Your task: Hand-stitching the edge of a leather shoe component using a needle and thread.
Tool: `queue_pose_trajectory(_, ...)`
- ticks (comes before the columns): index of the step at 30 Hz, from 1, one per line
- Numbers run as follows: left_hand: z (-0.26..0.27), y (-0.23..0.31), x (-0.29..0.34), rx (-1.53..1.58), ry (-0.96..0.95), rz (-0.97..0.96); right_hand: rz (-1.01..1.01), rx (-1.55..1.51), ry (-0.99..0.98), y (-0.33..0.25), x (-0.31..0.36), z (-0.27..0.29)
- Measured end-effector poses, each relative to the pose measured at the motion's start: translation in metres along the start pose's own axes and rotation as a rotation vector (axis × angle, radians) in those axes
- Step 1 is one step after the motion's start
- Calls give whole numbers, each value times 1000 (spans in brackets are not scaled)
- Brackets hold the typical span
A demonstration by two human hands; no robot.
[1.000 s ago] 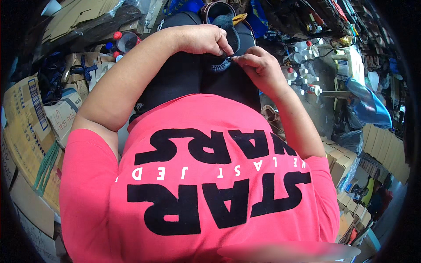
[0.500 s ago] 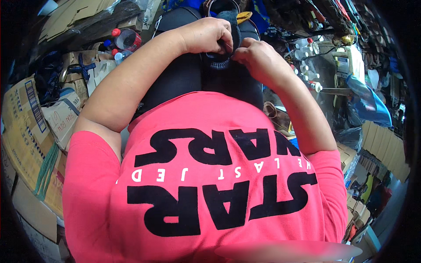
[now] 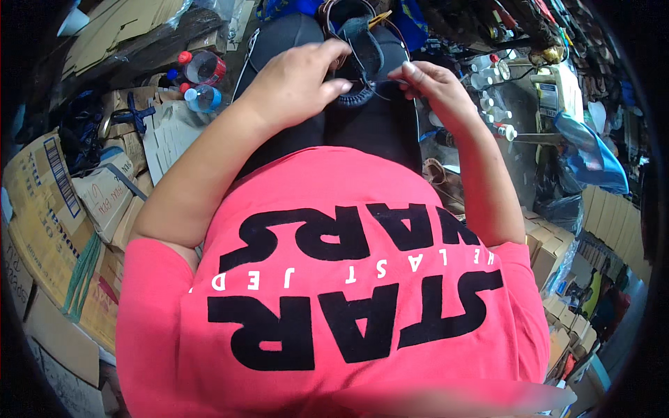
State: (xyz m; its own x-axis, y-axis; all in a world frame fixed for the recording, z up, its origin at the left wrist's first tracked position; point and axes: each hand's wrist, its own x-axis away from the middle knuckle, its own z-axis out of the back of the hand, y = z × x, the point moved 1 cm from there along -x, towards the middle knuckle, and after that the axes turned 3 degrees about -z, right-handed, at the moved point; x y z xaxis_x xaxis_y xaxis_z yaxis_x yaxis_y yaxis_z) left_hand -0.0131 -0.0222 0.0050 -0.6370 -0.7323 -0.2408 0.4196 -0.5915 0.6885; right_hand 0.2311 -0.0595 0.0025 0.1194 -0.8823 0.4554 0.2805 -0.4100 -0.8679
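Note:
A dark shoe (image 3: 366, 52) with a broad tongue rests between my thighs, its ridged, stitched-looking toe edge (image 3: 354, 97) toward me. At its left side is my left hand (image 3: 296, 80), thumb and forefinger apart near the opening; its other fingers are partly hidden. To the right of the shoe, my right hand (image 3: 435, 87) is raised with thumb and forefinger pinched together. A thin dark thread (image 3: 383, 82) runs from those fingertips toward the shoe's edge. A yellowish strip (image 3: 380, 19) shows at the far end of the shoe.
Plastic bottles (image 3: 203, 99) with red and blue caps stand at the left, beside cardboard boxes (image 3: 52, 216). Several white bottles (image 3: 498, 111) are on the right, near a blue plastic bag (image 3: 592, 153). A brown shoe (image 3: 439, 174) lies under my right forearm.
Both hands were together at the shoe's toe edge. They have moved apart: my left hand back to the left with fingers spreading, my right hand outward with the thread.

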Motion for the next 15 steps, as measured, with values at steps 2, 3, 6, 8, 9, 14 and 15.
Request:
queue_pose_trajectory(2, 11, 2, 11, 15, -170, 117, 205, 248, -66, 14, 5, -2)
queue_pose_trajectory(3, 16, 1, 16, -22, -194, 88, 310, 406, -37, 7, 10, -9)
queue_pose_trajectory(6, 32, -22, 19, -215, -17, 1, 440, 546, 45, 1, 15, -18)
queue_pose_trajectory(8, 40, -26, 10, -185, 132, 101, 467, 618, 238, 15, 4, -12)
queue_pose_trajectory(9, 41, -18, 4, -162, 133, 147, 523, 617, 407, 19, -2, -10)
queue_pose_trajectory(14, -5, -11, -19, 937, 87, 13, 289, -820, 440, 27, -37, -2)
queue_pose_trajectory(15, -15, -3, -22, 1139, 114, 53, 278, -1028, 273, 22, -37, -10)
